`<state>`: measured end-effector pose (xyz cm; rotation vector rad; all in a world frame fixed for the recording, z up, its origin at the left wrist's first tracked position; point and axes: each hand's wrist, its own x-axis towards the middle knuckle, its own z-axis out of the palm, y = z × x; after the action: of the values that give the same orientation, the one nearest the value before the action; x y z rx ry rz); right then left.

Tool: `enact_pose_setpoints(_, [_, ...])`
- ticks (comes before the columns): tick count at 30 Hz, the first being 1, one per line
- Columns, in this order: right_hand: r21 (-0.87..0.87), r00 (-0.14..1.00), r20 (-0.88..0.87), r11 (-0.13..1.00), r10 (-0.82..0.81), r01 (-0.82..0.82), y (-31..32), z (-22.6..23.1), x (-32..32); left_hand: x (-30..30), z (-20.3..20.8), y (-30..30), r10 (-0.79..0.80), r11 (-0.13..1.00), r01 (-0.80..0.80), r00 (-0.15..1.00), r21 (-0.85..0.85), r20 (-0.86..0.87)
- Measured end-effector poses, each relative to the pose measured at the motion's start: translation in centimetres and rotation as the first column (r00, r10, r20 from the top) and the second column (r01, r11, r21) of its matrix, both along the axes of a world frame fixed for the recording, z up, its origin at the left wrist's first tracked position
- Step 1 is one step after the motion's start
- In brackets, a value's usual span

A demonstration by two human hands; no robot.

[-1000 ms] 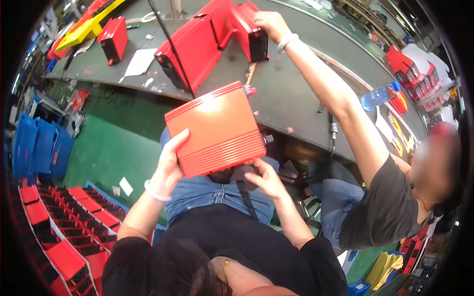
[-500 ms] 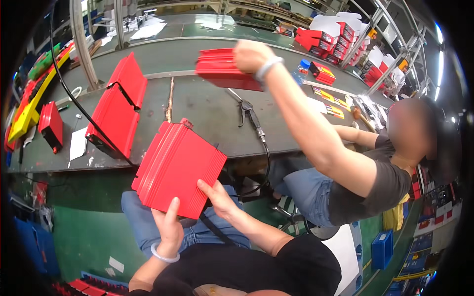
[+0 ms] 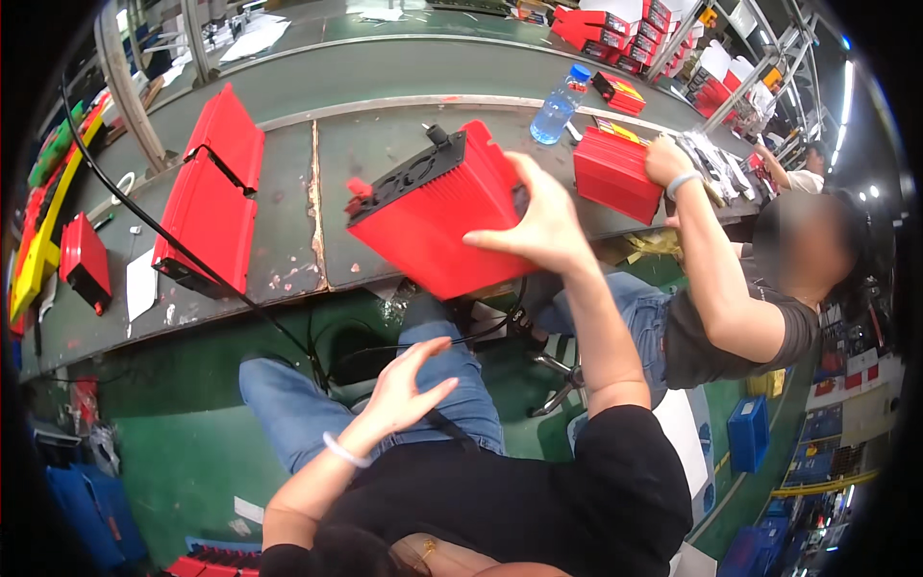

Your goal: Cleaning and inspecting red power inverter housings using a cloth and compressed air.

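A red power inverter (image 3: 433, 231) with ribbed sides hangs tilted over the bench's front edge, gripped at its right end by my right hand (image 3: 548, 221). Its black end panel (image 3: 413, 168) faces the far left and carries fan grilles, a red terminal and a black terminal. Lower down, above my lap, my left hand (image 3: 404, 389) is empty, thumb and fingers apart. To the right, a co-worker's hand (image 3: 668, 162) holds another red case (image 3: 615, 178) at the bench.
Two red cases (image 3: 207, 207) stand at the left of the bench (image 3: 288, 221), with a smaller red unit (image 3: 87, 262) beyond a white paper. A black cable (image 3: 135, 207) crosses there. A blue-capped bottle (image 3: 560, 108) stands behind; stacked red-and-white boxes (image 3: 625, 34) lie farther back.
My right hand has carried the inverter up and right, turning its fan end into view. My left hand has let go of it. The co-worker's case has moved right and down.
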<state>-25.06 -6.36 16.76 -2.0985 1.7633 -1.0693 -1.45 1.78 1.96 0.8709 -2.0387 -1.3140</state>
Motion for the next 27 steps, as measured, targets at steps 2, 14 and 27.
enact_pose_setpoints(2, [-0.072, 0.977, -0.202, 0.996, -0.062, 0.048, 0.0, 2.5, -0.6, -2.0, -1.3, -1.5, -0.103, 0.995, 0.103, 0.995, 0.003, 0.002])
enact_pose_setpoints(14, [0.029, 0.866, -0.429, 0.954, -0.257, 0.298, -5.1, 8.0, -9.0, -16.4, -3.0, -7.8, 0.17, 0.62, 0.323, 0.834, 0.715, -0.524])
enact_pose_setpoints(27, [0.735, 0.934, -0.02, 0.639, 0.357, -0.228, -15.3, 2.8, -17.0, -7.8, 0.2, -7.1, 0.566, 0.682, 0.005, 0.629, 0.731, -0.533])
